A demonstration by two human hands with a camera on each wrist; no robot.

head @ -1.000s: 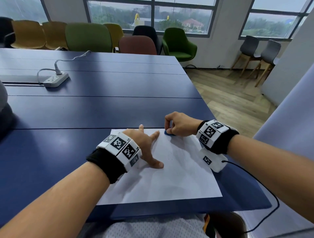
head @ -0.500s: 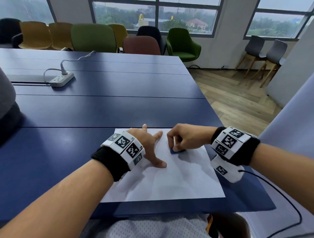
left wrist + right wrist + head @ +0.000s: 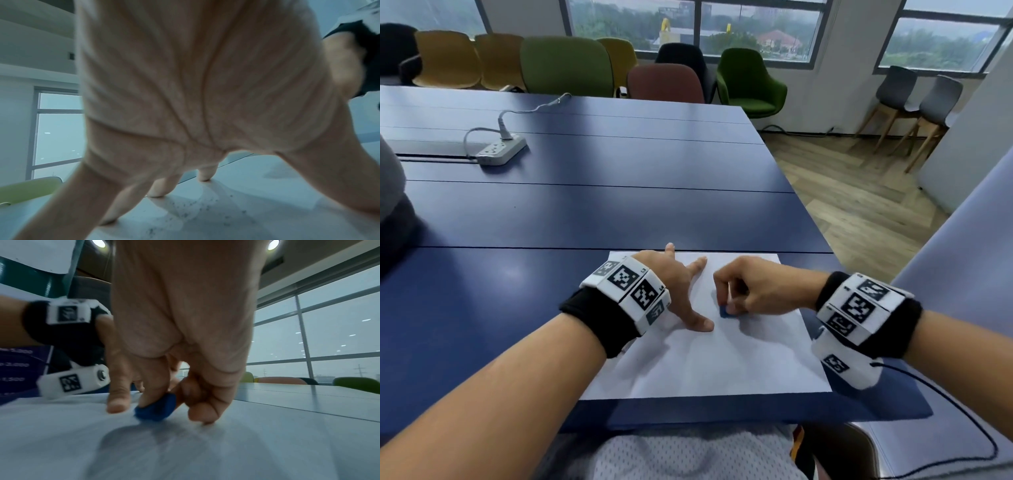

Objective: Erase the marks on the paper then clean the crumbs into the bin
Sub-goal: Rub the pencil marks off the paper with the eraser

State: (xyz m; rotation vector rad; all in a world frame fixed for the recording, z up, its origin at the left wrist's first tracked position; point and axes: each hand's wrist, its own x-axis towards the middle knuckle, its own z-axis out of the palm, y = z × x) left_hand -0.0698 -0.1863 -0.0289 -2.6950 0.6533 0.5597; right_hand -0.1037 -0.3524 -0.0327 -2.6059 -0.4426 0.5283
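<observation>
A white sheet of paper (image 3: 722,359) lies on the blue table near its front edge. My left hand (image 3: 678,287) presses flat on the paper's left part, fingers spread and straight. In the left wrist view, dark eraser crumbs (image 3: 191,209) dot the paper (image 3: 267,203) under that palm. My right hand (image 3: 750,291) pinches a small blue eraser (image 3: 723,311) and holds it down on the paper, just right of the left thumb. The right wrist view shows the blue eraser (image 3: 156,408) between thumb and fingers, its lower edge touching the paper (image 3: 185,451). No bin is in view.
A white power strip (image 3: 500,150) with its cable lies at the far left of the table (image 3: 602,212). Several coloured chairs (image 3: 565,65) line the far edge. The table's right edge drops to a wooden floor (image 3: 859,205). A black cable (image 3: 962,411) hangs from my right wrist.
My right hand has drawn the eraser from the paper's far edge toward me and leftward, close to the left thumb. The left hand has stayed pressed on the paper.
</observation>
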